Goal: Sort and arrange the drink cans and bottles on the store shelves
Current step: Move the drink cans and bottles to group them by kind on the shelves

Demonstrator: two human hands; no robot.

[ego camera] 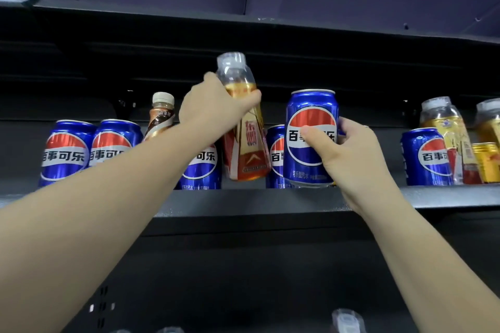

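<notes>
Amber bottle (244, 127) is gripped at the shoulder by left hand (213, 108), tilted, lifted off the shelf (270, 200). Blue can (311, 138) is clasped mid-body by right hand (349, 154), approx at the shelf's near edge. Can's prob stiff but slick; bottle top-heavy, better held lower.

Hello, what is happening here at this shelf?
A person is sorting drinks on a dark shelf. The left hand grips a tilted amber bottle near its neck, and the right hand holds a blue can at the shelf's front edge. More blue cans and bottles stand on both sides.
</notes>
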